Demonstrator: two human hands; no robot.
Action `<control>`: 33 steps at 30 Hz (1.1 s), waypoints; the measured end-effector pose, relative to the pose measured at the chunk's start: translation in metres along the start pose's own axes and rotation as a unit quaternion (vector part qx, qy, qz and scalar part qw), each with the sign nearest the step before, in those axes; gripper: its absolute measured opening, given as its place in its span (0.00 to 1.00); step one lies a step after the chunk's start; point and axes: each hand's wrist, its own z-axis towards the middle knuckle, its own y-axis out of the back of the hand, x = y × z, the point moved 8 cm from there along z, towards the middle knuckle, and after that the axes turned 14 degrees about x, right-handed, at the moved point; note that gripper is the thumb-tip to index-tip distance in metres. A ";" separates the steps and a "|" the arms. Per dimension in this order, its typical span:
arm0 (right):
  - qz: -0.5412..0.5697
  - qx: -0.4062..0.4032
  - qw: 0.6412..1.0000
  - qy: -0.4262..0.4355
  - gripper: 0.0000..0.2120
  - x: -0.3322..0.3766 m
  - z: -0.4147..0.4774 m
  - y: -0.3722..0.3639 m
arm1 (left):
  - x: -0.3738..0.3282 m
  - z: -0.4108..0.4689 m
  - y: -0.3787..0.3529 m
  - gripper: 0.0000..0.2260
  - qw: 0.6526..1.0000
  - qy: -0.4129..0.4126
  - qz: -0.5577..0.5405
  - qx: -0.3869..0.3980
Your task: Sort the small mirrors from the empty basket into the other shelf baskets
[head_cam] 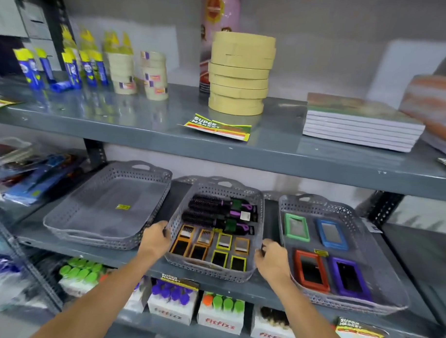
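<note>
Small mirrors [220, 249] lie flat in the middle basket [214, 272], whose sides my left hand [155, 238] and right hand [271, 261] grip; light, rigid, breakable, best pinched by their frames.

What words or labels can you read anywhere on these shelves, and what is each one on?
"SUPER MARKET": yellow-green card on the upper shelf.
"SUPER MARKET": price tag, bottom right.
"fitfizz": white boxes on the lowest shelf.
Blurred, unreadable: basket sticker, tape rolls' labels, blue tubes, pink canister.
</note>
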 end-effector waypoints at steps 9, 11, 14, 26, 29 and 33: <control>-0.001 -0.018 1.000 -0.019 0.08 -0.008 0.010 0.000 | 0.004 0.001 -0.001 0.10 0.998 -0.065 -0.026 0.002; 0.004 -0.024 1.000 -0.016 0.05 -0.008 0.011 0.000 | 0.007 0.001 -0.002 0.10 0.998 -0.056 -0.036 0.007; 0.005 -0.029 0.999 -0.018 0.06 -0.008 0.009 -0.001 | 0.007 0.000 -0.002 0.06 0.997 -0.052 -0.057 0.018; -0.093 -0.052 0.994 0.003 0.07 0.031 -0.037 -0.001 | -0.023 -0.034 0.027 0.12 0.985 -0.167 -0.017 0.038; -0.126 -0.037 0.991 0.027 0.09 0.051 -0.062 -0.006 | -0.051 -0.065 0.054 0.14 0.974 -0.228 0.010 0.019; -0.168 -0.041 0.978 0.115 0.15 0.086 -0.109 -0.003 | -0.094 -0.137 0.099 0.09 0.939 -0.332 -0.010 -0.093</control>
